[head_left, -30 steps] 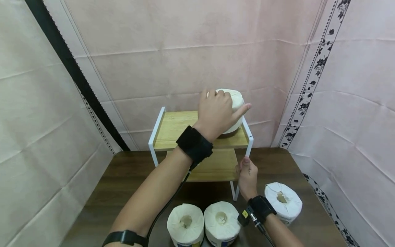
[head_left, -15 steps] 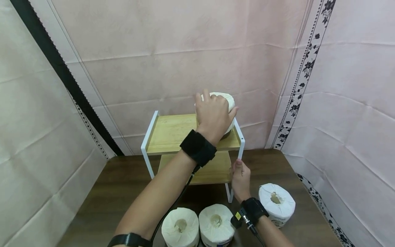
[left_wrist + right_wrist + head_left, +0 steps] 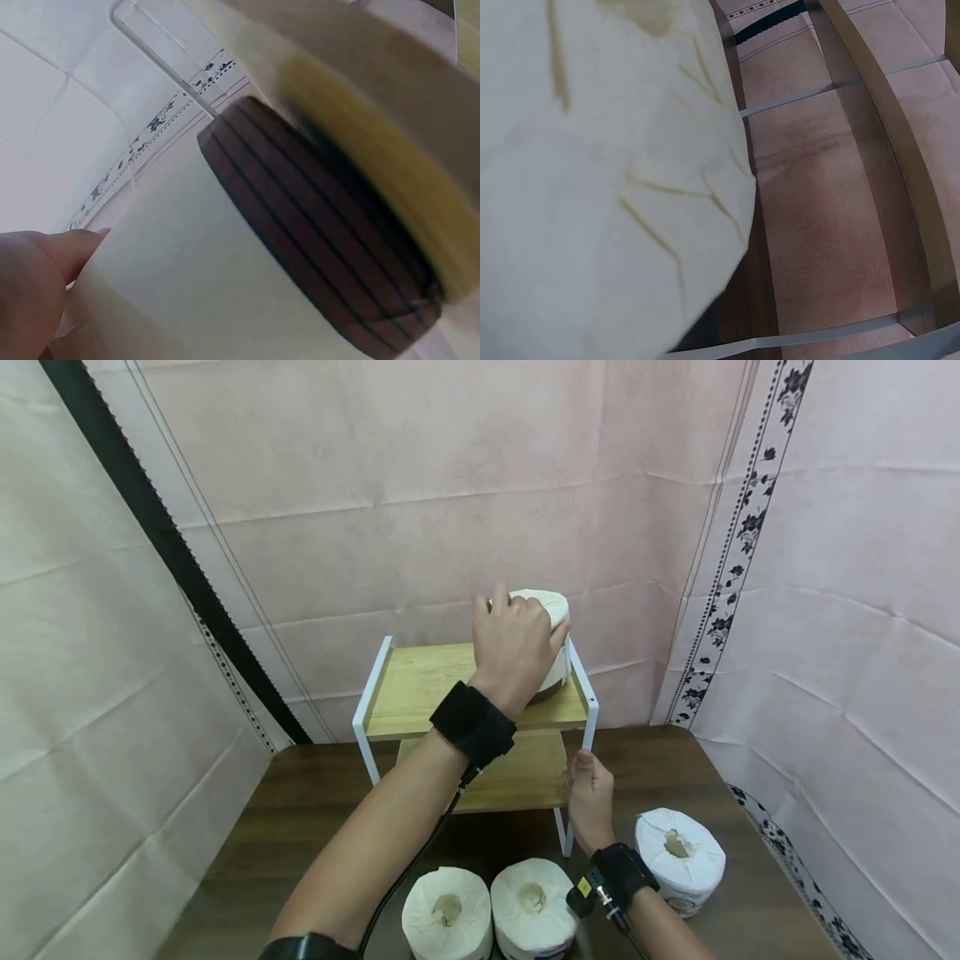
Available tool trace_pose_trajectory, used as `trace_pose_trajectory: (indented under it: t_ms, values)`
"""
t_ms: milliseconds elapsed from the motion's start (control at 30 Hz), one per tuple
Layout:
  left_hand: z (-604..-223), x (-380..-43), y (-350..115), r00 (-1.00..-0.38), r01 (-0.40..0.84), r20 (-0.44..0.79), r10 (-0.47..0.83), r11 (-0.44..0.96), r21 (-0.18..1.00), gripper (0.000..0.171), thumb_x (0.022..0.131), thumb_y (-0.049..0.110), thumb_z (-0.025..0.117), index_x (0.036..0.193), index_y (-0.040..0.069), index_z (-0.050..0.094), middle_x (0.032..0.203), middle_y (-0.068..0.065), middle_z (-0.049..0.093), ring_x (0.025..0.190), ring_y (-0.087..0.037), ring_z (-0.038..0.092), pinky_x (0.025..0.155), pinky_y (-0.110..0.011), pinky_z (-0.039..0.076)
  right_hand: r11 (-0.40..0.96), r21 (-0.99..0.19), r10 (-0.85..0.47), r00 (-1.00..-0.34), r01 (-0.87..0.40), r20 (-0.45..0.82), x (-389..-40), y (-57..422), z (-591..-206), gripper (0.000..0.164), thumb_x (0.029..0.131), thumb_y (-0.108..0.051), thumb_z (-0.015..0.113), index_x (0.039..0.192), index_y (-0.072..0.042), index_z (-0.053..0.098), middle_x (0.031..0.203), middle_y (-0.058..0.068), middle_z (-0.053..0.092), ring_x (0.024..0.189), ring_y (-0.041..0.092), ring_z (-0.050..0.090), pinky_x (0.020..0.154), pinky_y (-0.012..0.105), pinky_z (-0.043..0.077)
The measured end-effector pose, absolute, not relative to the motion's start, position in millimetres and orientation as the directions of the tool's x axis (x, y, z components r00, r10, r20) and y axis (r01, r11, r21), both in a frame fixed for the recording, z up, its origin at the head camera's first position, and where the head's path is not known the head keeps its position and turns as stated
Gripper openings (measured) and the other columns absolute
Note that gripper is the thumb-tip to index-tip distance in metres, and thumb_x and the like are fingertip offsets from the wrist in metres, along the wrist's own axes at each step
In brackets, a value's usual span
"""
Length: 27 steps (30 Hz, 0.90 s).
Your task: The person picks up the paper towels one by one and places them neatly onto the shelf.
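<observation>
My left hand (image 3: pixel 513 647) reaches over the upper board of a small two-tier shelf (image 3: pixel 420 681). It holds a white paper-wrapped toilet roll (image 3: pixel 553 610) at that board's right end, thumb on the right side and fingers over the left. The left wrist view shows the white side of the roll (image 3: pixel 195 277), a dark brown striped band (image 3: pixel 315 225) around its lower end close to the wooden board, and my thumb (image 3: pixel 45 277) against its side. Lower down, my right hand (image 3: pixel 591 797) grips the shelf's white front right leg, thumb pointing up along it.
Two more toilet rolls (image 3: pixel 447 914) (image 3: pixel 532 906) stand side by side on the brown table (image 3: pixel 225 860) before the shelf. Another roll (image 3: pixel 686 860) stands right of my right wrist and fills much of the right wrist view. Pale cloth (image 3: pixel 420 485) hangs behind and at both sides.
My left thumb has drawn in from sticking out to the right and now lies closer against the roll. The right hand stays on the shelf leg. The head view has shifted slightly.
</observation>
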State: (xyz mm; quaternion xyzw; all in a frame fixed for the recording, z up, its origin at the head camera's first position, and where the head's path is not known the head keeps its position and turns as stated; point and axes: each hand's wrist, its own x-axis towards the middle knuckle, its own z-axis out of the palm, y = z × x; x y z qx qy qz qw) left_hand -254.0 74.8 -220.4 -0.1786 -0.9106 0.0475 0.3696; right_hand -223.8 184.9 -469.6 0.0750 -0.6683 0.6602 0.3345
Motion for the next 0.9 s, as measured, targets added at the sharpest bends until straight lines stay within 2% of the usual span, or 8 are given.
trace_pose_trajectory:
  t_ms: [267, 533, 633, 800, 900]
  values:
    - [-231, -253, 56, -0.662, 0.352, 0.642, 0.386, 0.917, -0.188, 0.055, 0.098, 0.06, 0.04, 0.095, 0.013, 0.068, 0.092, 0.0, 0.067, 0.096, -0.02, 0.049, 0.079, -0.033, 0.039, 0.077, -0.853, 0.34, -0.791, -0.516, 0.508, -219, 185, -478, 0.044, 0.107, -0.022, 0.03, 0.068, -0.003, 0.037, 0.057, 0.003, 0.03, 0.047, 0.016, 0.027, 0.045, 0.03, 0.024]
    - [-231, -262, 41, -0.611, 0.452, 0.644, 0.46, 0.871, -0.193, 0.051, 0.097, 0.059, 0.043, 0.098, 0.013, 0.065, 0.099, -0.002, 0.068, 0.111, -0.023, 0.051, 0.09, -0.033, 0.041, 0.076, -0.846, 0.377, -0.771, -0.528, 0.514, -222, 188, -477, 0.043, 0.107, -0.017, 0.031, 0.067, -0.001, 0.037, 0.055, 0.002, 0.03, 0.046, 0.016, 0.027, 0.044, 0.03, 0.022]
    - [-229, -263, 37, -0.599, 0.502, 0.637, 0.485, 0.847, -0.172, 0.05, 0.097, 0.058, 0.044, 0.102, 0.013, 0.066, 0.101, -0.002, 0.068, 0.112, -0.024, 0.051, 0.093, -0.034, 0.041, 0.091, -0.843, 0.378, -0.764, -0.531, 0.522, -223, 187, -476, 0.043, 0.107, -0.017, 0.031, 0.067, -0.002, 0.037, 0.055, 0.002, 0.03, 0.047, 0.016, 0.027, 0.045, 0.029, 0.023]
    - [-226, -266, 28, -0.577, 0.584, 0.616, 0.536, 0.798, -0.148, 0.051, 0.097, 0.057, 0.045, 0.114, 0.013, 0.065, 0.109, -0.001, 0.067, 0.105, -0.022, 0.05, 0.088, -0.034, 0.042, 0.094, -0.835, 0.377, -0.757, -0.542, 0.533, -222, 185, -472, 0.044, 0.107, -0.019, 0.031, 0.067, -0.002, 0.037, 0.055, 0.003, 0.03, 0.047, 0.017, 0.028, 0.046, 0.029, 0.023]
    - [-224, -270, 21, -0.557, 0.626, 0.611, 0.562, 0.768, -0.136, 0.052, 0.097, 0.056, 0.046, 0.121, 0.013, 0.064, 0.115, -0.001, 0.066, 0.109, -0.022, 0.05, 0.092, -0.035, 0.042, 0.091, -0.839, 0.373, -0.763, -0.536, 0.528, -223, 182, -470, 0.044, 0.107, -0.02, 0.031, 0.067, -0.002, 0.037, 0.055, 0.002, 0.03, 0.047, 0.016, 0.028, 0.046, 0.029, 0.024]
